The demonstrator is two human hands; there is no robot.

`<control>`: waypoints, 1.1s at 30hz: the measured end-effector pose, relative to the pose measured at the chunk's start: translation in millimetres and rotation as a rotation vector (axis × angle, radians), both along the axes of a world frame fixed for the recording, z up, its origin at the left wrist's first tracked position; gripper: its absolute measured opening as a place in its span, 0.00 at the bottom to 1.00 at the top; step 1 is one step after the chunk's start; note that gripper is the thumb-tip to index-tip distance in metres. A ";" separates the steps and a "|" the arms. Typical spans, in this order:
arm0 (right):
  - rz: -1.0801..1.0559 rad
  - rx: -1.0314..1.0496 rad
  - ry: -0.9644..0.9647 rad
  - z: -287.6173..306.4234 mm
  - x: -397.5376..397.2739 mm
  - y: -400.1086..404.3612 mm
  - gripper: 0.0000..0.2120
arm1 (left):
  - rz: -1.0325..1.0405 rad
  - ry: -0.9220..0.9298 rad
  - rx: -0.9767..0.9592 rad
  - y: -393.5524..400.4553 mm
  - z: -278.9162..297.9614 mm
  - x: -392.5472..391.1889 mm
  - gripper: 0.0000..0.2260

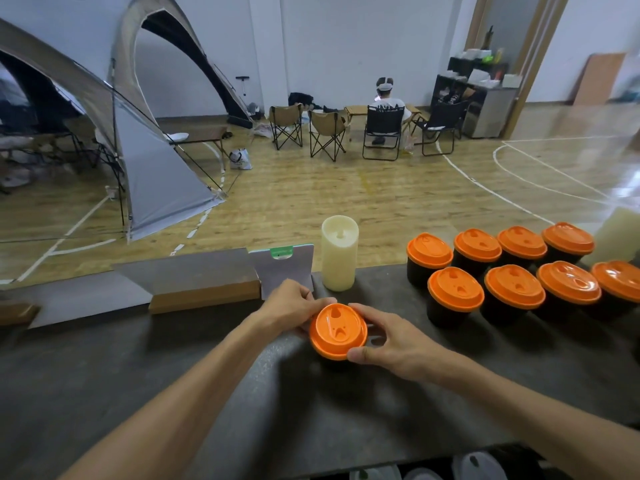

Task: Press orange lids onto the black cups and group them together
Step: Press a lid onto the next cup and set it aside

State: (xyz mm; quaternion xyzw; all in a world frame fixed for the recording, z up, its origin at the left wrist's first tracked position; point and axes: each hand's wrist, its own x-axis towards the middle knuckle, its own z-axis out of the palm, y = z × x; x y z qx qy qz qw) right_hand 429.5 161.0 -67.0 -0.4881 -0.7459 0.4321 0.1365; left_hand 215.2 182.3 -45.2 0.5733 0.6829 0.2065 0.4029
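An orange lid (337, 331) sits on top of a black cup whose body is almost wholly hidden beneath it, at the middle of the dark table (207, 393). My left hand (294, 306) grips the lid's left rim. My right hand (388, 337) holds the right rim, thumb at the near edge. To the right stands a group of several black cups with orange lids (453, 289) in two rows.
A cream pillar candle (339, 252) stands just behind my hands. A wooden card holder with grey cards (204, 289) lies at the back left. White lids (479, 465) show below the table's near edge. Beyond are a tent, folding chairs and a seated person.
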 end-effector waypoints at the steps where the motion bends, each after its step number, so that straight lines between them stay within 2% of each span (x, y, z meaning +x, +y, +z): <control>1: -0.003 0.009 0.001 2.5 0.0 -0.5 0.43 | 0.040 -0.010 0.030 -6.6 -2.1 2.8 0.16; 4: -0.036 0.016 0.034 4.6 9.1 -2.5 0.44 | 0.111 -0.091 0.148 -29.8 -12.8 10.2 0.10; 6: -0.046 0.007 0.074 4.2 25.8 -8.1 0.45 | 0.015 -0.171 0.207 -45.9 -16.1 13.7 0.09; 9: -0.108 -0.011 0.147 9.1 75.3 -24.1 0.43 | -0.294 -0.147 0.184 -65.2 -9.6 42.6 0.29; 11: -0.143 0.004 0.127 15.3 115.0 -34.5 0.38 | -0.403 -0.053 0.187 -68.7 -4.9 77.6 0.34; 13: -0.173 0.024 0.070 23.2 155.8 -43.8 0.37 | -0.434 -0.023 0.248 -66.0 -3.5 120.3 0.32; 16: -0.232 0.065 -0.052 33.8 213.5 -55.1 0.40 | -0.477 -0.075 0.306 -59.5 -4.9 185.4 0.30; 22: -0.287 0.297 -0.414 49.7 300.9 -59.3 0.44 | -0.543 -0.178 0.323 -44.1 -15.2 289.7 0.31; 25: -0.285 0.318 -0.625 55.4 328.0 -49.3 0.44 | -0.539 -0.204 0.301 -35.5 -20.9 322.7 0.31; 33: -0.240 0.231 -0.734 48.9 357.8 -27.4 0.44 | -0.495 -0.211 0.286 -24.1 -29.3 358.7 0.29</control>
